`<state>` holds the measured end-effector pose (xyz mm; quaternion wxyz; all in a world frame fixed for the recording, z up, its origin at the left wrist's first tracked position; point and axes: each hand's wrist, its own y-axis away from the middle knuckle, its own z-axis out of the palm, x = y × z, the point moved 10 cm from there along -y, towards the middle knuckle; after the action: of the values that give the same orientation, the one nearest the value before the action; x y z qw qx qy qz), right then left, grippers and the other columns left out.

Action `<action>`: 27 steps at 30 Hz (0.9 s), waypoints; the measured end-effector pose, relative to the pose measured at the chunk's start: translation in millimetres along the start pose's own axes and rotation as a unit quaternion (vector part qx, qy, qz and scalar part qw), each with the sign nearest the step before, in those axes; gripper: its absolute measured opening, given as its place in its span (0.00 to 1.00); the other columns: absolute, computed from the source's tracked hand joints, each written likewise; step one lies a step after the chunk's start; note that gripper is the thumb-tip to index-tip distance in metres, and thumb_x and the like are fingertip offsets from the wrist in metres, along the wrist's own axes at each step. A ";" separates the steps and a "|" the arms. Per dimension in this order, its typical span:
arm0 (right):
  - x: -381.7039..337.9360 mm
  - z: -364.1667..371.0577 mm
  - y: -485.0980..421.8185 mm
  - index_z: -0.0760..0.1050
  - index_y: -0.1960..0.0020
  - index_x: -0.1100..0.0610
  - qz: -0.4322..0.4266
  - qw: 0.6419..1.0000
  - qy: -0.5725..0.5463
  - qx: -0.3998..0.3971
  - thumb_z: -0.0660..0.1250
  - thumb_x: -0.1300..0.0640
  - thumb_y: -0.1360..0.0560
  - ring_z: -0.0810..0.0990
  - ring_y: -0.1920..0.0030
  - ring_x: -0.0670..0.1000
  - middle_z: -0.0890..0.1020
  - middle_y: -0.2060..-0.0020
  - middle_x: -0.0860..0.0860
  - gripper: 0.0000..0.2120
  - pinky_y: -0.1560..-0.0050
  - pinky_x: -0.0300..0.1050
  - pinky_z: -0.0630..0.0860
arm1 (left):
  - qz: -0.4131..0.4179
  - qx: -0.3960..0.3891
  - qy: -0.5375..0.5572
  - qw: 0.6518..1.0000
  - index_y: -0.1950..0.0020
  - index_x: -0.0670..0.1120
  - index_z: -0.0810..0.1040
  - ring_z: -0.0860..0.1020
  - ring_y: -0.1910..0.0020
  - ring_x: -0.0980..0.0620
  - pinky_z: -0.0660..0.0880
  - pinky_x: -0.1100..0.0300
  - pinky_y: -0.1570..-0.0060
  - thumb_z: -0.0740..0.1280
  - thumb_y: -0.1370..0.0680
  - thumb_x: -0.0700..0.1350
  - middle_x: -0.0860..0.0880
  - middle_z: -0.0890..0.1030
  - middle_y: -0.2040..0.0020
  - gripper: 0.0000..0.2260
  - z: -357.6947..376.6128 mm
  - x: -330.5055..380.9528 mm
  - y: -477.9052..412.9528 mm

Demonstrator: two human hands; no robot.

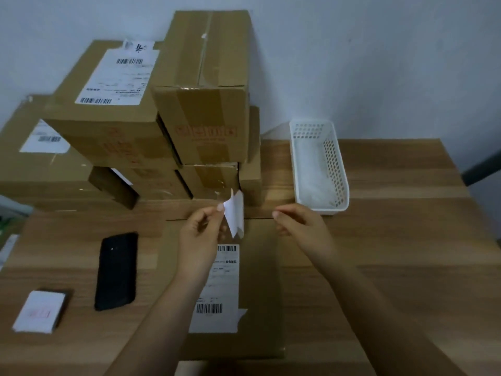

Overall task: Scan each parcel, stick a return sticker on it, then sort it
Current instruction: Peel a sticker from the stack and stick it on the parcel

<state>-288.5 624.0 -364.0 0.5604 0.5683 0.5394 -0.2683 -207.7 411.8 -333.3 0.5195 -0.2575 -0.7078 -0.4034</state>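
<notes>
Parcel (pixel 257 289) lies flat on table (pixel 393 240), label up. Above it, left hand (pixel 199 234) pinches sticker (pixel 235 213) between fingertips. Right hand (pixel 301 226) beside it, fingertips pinched together, contents indiscernible.

Brown parcel (pixel 254 280), white perforated basket (pixel 336 169), black phone (pixel 116 271).

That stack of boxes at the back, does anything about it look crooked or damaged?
Yes. The top carton sits twisted on the stack of boxes, and its tape looks torn. The parcel in front lies flat.
</notes>
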 end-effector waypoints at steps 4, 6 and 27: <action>9.5 11.3 -19.2 0.76 0.38 0.46 0.027 0.998 0.025 -0.060 0.68 0.44 0.25 0.80 0.46 0.46 0.81 0.46 0.44 0.16 0.42 0.49 0.79 | -0.005 0.002 0.004 1.000 0.53 0.50 0.82 0.78 0.64 0.59 0.76 0.65 0.60 0.66 0.21 0.49 0.54 0.80 0.65 0.07 21.8 0.0 6.7; 15.0 11.9 -22.0 0.75 0.35 0.47 0.048 0.996 0.009 -0.079 0.69 0.43 0.26 0.79 0.45 0.46 0.80 0.43 0.44 0.21 0.42 0.48 0.79 | 0.005 -0.010 0.001 1.000 0.53 0.50 0.82 0.78 0.63 0.58 0.76 0.65 0.61 0.66 0.21 0.49 0.53 0.81 0.64 0.06 32.3 3.9 10.4; 1.1 -89.4 -51.6 0.73 0.34 0.54 -0.069 0.978 0.147 0.130 0.73 0.55 0.27 0.78 0.52 0.47 0.75 0.40 0.51 0.22 0.57 0.33 0.72 | 0.035 0.077 -0.034 0.996 0.50 0.48 0.82 0.83 0.54 0.55 0.77 0.61 0.55 0.67 0.22 0.49 0.52 0.85 0.56 0.06 5.9 0.2 14.1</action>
<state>-362.1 696.4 -362.6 0.3767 0.6308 0.6145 -0.2874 -199.9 424.4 -329.6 0.5275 -0.2553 -0.7443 -0.3204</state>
